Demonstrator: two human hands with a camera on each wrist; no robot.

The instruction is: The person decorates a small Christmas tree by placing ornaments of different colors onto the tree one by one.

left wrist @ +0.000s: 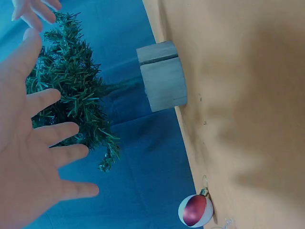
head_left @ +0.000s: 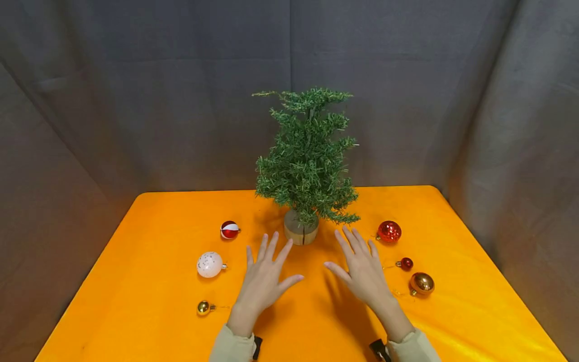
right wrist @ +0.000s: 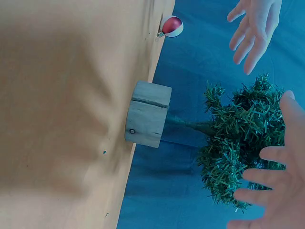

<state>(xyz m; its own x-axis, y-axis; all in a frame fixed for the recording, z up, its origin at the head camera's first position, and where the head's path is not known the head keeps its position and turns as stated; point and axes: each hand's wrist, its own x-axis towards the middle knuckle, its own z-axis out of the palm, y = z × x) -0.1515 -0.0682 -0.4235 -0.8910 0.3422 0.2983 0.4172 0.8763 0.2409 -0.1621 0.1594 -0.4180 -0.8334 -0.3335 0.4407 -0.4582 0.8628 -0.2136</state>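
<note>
A small artificial Christmas tree (head_left: 307,156) stands upright on a round wooden base (head_left: 295,232) toward the back of the table. My left hand (head_left: 264,276) hovers in front of the base on its left side, fingers spread and holding nothing. On the other side my right hand (head_left: 362,269) is also spread above the cloth, touching nothing. Both palms face down. In the left wrist view the base (left wrist: 163,78) shows a dark vertical split, and the left hand (left wrist: 33,143) is apart from the branches. The right wrist view shows the right hand (right wrist: 281,176) likewise apart.
Left of the hands lie a red-and-white bauble (head_left: 229,230), a white speckled bauble (head_left: 210,265) and a small gold bauble (head_left: 204,307). To the right are a red glitter bauble (head_left: 389,232), a small red bauble (head_left: 406,264) and a copper bauble (head_left: 422,283). Grey curtains (head_left: 181,100) surround the orange-covered table (head_left: 154,241).
</note>
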